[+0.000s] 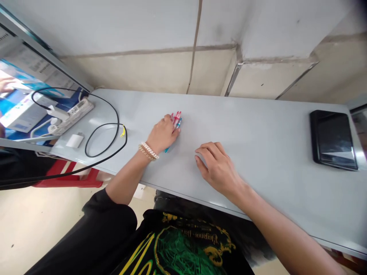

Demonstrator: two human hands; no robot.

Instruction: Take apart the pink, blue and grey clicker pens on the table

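At the worktop's (258, 126) left end I saw a power strip (75, 112) with a white adapter (74, 141) near the front edge, and a black cable (109, 130) looped beside them. My left hand (162, 133) was clenched around a bundle of pens (176, 117), red and blue, about midway along the worktop. My right hand (218, 168) lay released, fingers curled, flat near the front edge. Far right, a black tablet (332, 139) sat by the right end.

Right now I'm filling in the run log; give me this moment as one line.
left hand: closed on pens | right hand: flat on table, empty | tablet: far right | power strip, cable: left
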